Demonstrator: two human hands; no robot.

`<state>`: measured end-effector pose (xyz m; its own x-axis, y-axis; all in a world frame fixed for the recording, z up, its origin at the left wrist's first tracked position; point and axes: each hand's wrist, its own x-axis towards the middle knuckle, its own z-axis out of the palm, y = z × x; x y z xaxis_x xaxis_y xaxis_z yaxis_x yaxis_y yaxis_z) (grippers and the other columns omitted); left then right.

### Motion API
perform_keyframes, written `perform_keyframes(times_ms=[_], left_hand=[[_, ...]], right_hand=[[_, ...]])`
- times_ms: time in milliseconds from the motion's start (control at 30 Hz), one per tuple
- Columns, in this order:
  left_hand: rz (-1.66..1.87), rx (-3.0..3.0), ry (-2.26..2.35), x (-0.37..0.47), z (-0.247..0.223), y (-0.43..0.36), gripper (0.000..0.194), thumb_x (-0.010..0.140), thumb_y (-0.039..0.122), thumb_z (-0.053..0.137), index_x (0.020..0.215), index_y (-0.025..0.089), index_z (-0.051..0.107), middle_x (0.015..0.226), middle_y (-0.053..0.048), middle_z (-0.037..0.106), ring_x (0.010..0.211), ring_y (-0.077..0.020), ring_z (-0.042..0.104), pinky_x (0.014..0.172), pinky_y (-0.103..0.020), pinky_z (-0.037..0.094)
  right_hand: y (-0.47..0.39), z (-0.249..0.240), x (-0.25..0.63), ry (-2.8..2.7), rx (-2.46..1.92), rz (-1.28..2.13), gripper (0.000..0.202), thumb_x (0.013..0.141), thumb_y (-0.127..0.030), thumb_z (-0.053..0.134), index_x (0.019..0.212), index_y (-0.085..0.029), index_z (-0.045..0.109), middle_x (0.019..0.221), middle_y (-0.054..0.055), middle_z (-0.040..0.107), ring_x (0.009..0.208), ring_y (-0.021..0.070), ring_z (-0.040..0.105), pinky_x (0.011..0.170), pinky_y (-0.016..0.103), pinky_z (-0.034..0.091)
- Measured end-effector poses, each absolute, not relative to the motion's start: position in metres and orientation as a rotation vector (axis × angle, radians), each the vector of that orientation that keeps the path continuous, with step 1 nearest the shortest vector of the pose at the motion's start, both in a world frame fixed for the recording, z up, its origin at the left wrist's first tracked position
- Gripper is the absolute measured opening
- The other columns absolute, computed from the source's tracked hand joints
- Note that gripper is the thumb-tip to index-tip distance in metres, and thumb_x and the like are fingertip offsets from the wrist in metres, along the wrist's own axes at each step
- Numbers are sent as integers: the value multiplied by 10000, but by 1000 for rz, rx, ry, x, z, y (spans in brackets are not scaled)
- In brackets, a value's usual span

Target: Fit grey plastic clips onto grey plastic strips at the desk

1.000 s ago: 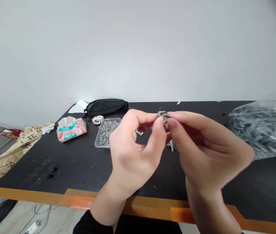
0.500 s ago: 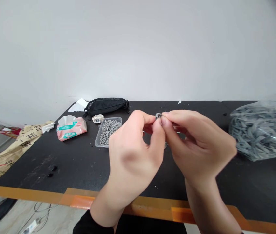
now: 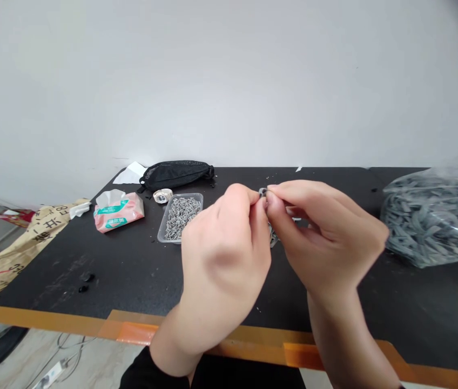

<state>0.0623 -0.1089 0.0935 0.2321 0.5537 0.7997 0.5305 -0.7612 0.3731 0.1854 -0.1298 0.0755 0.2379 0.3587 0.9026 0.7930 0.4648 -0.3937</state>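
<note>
Between my two hands, above the black table, is a small grey and black part [image 3: 263,192], mostly covered by fingertips. My left hand [image 3: 224,259] pinches it from the left with thumb and forefinger. From the right, the thumb and forefinger of my right hand [image 3: 326,237] are pressed together at its dark side; how the piece is split between the hands cannot be made out. A clear plastic tub [image 3: 160,232] of small grey parts [image 3: 181,215] stands behind my left hand. More grey pieces [image 3: 273,237] show partly behind my right hand.
A bulging clear bag [image 3: 435,227] of grey strips lies on the right. Tissues [image 3: 119,210], a tape roll [image 3: 163,196] and a black pouch [image 3: 178,175] lie to the left. Black bits [image 3: 86,281] sit near the table's taped front edge [image 3: 253,340]. A wall rises behind.
My fingers have closed in slightly around the small part, with the left thumb and forefinger nearer together. My right hand has shifted slightly left. The view has moved a little.
</note>
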Motion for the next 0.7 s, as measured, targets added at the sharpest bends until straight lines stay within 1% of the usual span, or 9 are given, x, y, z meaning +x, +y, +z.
perform_keyframes(times_ms=[133,167,233,333,400,467,567,700], left_hand=[[1580,2518,1203,63,93,-108,115,963,146,597,860,170,642,696,10,679,524,-145,590,483,-313,439],[1582,2532,1223,63,93,-108,130,966,141,585,850,168,637,695,12,674,526,-145,590,490,-313,441],[1600,2554,1205,62,94,-108,147,970,134,577,837,163,632,711,9,677,548,-146,606,514,-319,450],[1582,2557,1158,60,96,-110,137,970,141,598,841,169,631,735,11,680,581,-144,623,534,-326,439],[1558,2563,1139,60,97,-114,150,975,156,600,830,187,616,731,18,670,587,-144,615,542,-330,422],[1542,2585,1119,59,98,-118,182,974,160,589,798,204,589,712,23,653,567,-143,577,547,-328,405],[1518,2611,1096,59,100,-124,228,954,136,585,742,210,546,673,29,619,534,-132,488,558,-314,389],[1505,2630,1058,58,102,-125,228,944,100,582,741,196,540,670,33,598,570,-124,470,587,-307,387]], right_hand=[[-129,75,190,-1395,-1125,-403,219,878,-60,711,851,-265,782,916,-6,820,864,174,775,740,292,624],[-129,74,192,-1411,-1118,-344,219,885,-69,714,872,-271,797,945,-12,827,869,176,780,753,298,628],[-129,74,196,-1399,-1057,-128,223,885,-83,742,920,-289,821,961,-30,830,810,157,774,719,288,636],[-129,77,203,-1286,-938,226,230,850,-85,797,928,-298,837,914,-39,825,668,120,738,578,246,636],[-131,80,208,-1242,-894,354,218,823,-77,822,888,-284,840,870,-29,818,628,117,728,521,229,630],[-133,83,212,-1238,-861,445,205,803,-87,844,870,-280,841,831,-24,811,606,117,726,498,220,625],[-137,87,217,-1225,-846,605,196,804,-128,860,906,-294,844,757,-36,794,577,111,723,504,205,626],[-140,86,217,-1197,-866,723,196,838,-134,836,939,-302,842,716,-44,774,557,91,706,511,179,607]])
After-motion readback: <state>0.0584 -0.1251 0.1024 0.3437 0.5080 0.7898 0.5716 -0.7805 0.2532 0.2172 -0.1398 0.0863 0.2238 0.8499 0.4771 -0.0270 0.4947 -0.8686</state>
